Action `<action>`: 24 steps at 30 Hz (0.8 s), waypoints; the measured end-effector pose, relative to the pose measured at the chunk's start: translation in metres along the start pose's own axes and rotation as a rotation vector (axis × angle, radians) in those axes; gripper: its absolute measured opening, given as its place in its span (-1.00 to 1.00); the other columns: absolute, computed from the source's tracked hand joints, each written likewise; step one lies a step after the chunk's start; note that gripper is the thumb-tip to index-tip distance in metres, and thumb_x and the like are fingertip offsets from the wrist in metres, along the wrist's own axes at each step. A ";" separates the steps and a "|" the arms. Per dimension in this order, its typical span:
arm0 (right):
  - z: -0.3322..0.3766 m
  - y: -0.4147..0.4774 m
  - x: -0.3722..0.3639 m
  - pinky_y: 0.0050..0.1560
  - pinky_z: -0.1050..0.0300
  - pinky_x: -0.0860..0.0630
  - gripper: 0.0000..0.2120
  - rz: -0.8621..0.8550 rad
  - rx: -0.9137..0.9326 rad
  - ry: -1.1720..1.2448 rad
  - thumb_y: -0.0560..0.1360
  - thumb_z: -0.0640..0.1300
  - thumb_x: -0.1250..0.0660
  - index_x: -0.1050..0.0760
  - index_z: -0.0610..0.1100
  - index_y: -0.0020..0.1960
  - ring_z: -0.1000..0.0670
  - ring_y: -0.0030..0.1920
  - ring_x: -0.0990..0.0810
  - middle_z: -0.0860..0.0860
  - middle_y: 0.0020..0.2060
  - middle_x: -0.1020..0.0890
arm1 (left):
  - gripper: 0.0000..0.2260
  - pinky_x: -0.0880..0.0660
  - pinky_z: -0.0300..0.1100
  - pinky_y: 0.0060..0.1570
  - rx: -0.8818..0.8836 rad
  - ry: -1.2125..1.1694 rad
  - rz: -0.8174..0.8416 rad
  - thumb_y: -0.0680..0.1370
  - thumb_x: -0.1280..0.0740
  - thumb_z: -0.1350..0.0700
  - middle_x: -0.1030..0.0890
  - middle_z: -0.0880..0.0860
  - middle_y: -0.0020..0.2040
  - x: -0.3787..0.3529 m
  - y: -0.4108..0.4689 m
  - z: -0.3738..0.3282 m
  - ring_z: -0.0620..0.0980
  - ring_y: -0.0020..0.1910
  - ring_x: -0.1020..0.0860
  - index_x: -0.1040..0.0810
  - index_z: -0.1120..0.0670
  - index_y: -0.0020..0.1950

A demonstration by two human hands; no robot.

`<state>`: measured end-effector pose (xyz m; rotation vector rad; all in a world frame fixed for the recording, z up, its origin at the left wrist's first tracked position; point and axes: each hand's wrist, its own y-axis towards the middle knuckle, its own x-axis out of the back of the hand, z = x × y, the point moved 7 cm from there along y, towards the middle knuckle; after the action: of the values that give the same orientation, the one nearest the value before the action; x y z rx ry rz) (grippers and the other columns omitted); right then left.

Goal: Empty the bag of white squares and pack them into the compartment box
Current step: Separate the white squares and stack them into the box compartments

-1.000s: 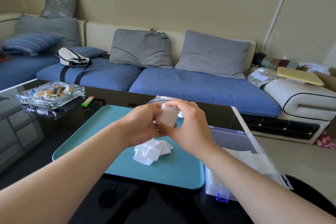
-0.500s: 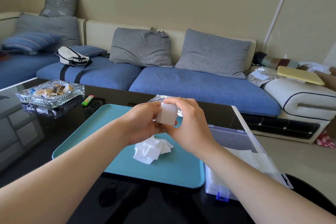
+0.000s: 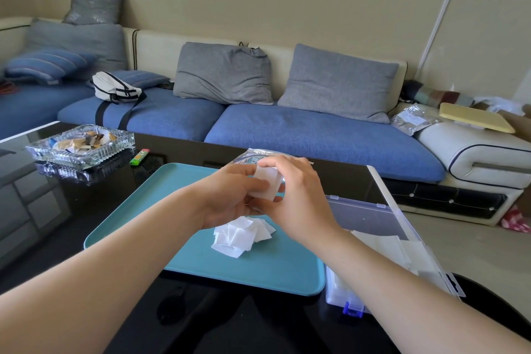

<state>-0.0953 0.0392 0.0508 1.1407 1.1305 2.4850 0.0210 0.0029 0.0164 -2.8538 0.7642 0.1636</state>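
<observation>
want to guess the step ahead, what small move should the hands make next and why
Probably carry the stack of white squares rightward and set it in the compartment box. The left hand and right hand both pinch it above the teal tray. The box stands open beside the tray with white squares already inside, and a loose pile lies on the tray.

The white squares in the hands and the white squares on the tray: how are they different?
The held stack is up in the air, pinched between the left hand and the right hand; the loose pile lies down on the teal tray. The held stack is neat and squared up; the loose pile is spread out, its pieces overlapping crookedly. Both are white squares.
</observation>
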 end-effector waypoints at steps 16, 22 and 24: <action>-0.040 -0.035 -0.071 0.16 -0.08 -0.59 -0.64 0.556 -0.604 -0.121 0.60 0.12 -0.31 -0.63 -0.17 0.13 -0.10 0.16 -0.53 -0.07 0.05 -0.64 | -0.80 -0.67 -0.03 -0.02 0.010 0.476 -0.566 0.59 -0.27 0.22 -0.66 0.13 0.12 0.071 0.001 -0.001 0.18 0.17 -0.62 -0.64 0.08 0.14; -0.035 -0.032 -0.096 -0.29 0.10 -0.38 -0.80 0.555 -0.606 -0.179 0.42 0.05 -0.43 -0.44 -0.01 -0.17 -0.11 0.00 -0.57 0.01 -0.11 -0.60 | -0.78 -0.67 0.00 -0.02 0.021 0.555 -0.573 0.59 -0.26 0.23 -0.63 0.13 0.12 0.079 0.002 0.001 0.21 0.16 -0.61 -0.63 0.10 0.16; -0.034 -0.031 -0.095 -0.23 0.09 -0.40 -0.89 0.521 -0.613 -0.152 0.42 -0.03 -0.41 -0.49 0.01 -0.11 -0.09 0.04 -0.55 0.00 -0.04 -0.61 | -0.78 -0.69 -0.01 -0.03 0.023 0.585 -0.573 0.59 -0.26 0.22 -0.62 0.13 0.13 0.081 0.003 0.001 0.20 0.13 -0.61 -0.62 0.09 0.18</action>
<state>-0.0581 -0.0013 -0.0397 1.5043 -0.0138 2.7251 0.0890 -0.0385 0.0025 -2.9701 -0.0154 -0.7710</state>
